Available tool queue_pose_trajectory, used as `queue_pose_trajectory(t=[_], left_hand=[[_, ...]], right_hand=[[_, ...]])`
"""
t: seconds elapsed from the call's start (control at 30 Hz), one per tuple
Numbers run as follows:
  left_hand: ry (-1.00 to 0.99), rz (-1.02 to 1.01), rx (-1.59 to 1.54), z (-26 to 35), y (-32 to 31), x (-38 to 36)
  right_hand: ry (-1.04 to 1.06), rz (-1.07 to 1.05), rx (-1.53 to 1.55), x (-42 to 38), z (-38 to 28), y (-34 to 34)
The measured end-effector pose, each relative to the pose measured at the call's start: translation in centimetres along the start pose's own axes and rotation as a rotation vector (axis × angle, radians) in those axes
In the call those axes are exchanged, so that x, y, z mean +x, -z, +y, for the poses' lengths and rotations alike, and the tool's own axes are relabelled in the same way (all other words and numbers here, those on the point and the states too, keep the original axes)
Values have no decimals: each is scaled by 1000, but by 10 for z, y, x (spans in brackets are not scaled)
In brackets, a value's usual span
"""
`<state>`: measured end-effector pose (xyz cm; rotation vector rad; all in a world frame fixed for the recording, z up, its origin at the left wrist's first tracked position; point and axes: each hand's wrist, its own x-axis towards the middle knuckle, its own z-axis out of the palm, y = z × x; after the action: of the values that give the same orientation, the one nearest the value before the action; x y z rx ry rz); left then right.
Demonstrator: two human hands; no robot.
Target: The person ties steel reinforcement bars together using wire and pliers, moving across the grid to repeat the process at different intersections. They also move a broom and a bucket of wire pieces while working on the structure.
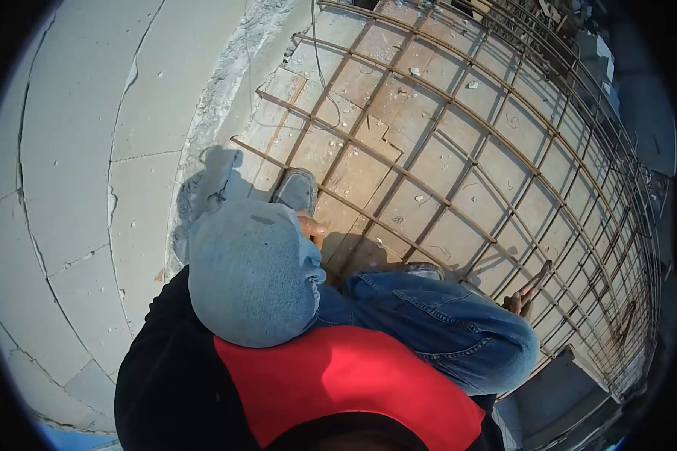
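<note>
My left hand (311, 228) shows only in part past my left knee, above the floor near my shoe (297, 190). Its visible fingers are curled, and whatever they hold is hidden. Beyond my right knee, my right hand (518, 304) is closed around a slim metal hand tool (538, 279), possibly pincers, which points up and right over the rebar grid (450, 202). The rusty bars cross one another above pale boards (361, 177).
A wall of pale blocks (75, 165) with cracked joints runs down the left, edged by rough mortar (217, 105). Thin wire (316, 56) hangs near the top. Denser bars curve along the right side. Small rubble bits lie on the boards.
</note>
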<state>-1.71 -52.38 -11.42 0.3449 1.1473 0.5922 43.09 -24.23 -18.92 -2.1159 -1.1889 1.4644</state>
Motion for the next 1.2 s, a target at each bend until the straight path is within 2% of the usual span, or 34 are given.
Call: queue_pose_trajectory(t=[0.07, 0.13, 0.2, 0.23, 0.27, 0.33, 0.37, 0.4, 0.43, 0.5, 0.6, 0.63, 0.7, 0.93, 1.2], left_hand=[[-49, 71, -94, -11, 16, 9], [-76, 322, -315, -12, 38, 28], [-108, 611, -579, -12, 65, 52], [-146, 726, -691, -15, 80, 65], [-173, 709, -707, -15, 93, 79], [-388, 675, -872, -12, 114, 109], [-441, 722, -916, -8, 118, 126], [-453, 707, -949, -5, 123, 140], [-497, 735, -1008, -4, 128, 152], [-641, 726, -1177, -6, 134, 164], [-772, 689, -1276, -7, 132, 164], [-687, 630, -1314, -7, 135, 160], [-675, 610, -1336, -9, 136, 155], [-610, 579, -1390, -4, 133, 147], [-682, 506, -1468, -6, 133, 153]], right_hand=[[207, -96, -309, -22, -69, -19], [408, -306, -420, -24, -128, -43], [456, -529, -593, -40, -196, -81], [459, -656, -794, -34, -221, -102], [569, -727, -854, -47, -242, -134], [612, -881, -1032, -44, -267, -194], [533, -958, -1097, -50, -279, -230], [525, -1004, -1030, -55, -279, -263], [510, -1069, -1109, -52, -281, -296], [651, -1133, -1334, -54, -283, -357], [665, -1171, -1547, -81, -286, -420], [692, -1183, -1599, -89, -285, -432], [739, -1204, -1625, -101, -279, -448], [822, -1196, -1834, -135, -283, -471], [682, -1129, -1953, -152, -290, -487]])
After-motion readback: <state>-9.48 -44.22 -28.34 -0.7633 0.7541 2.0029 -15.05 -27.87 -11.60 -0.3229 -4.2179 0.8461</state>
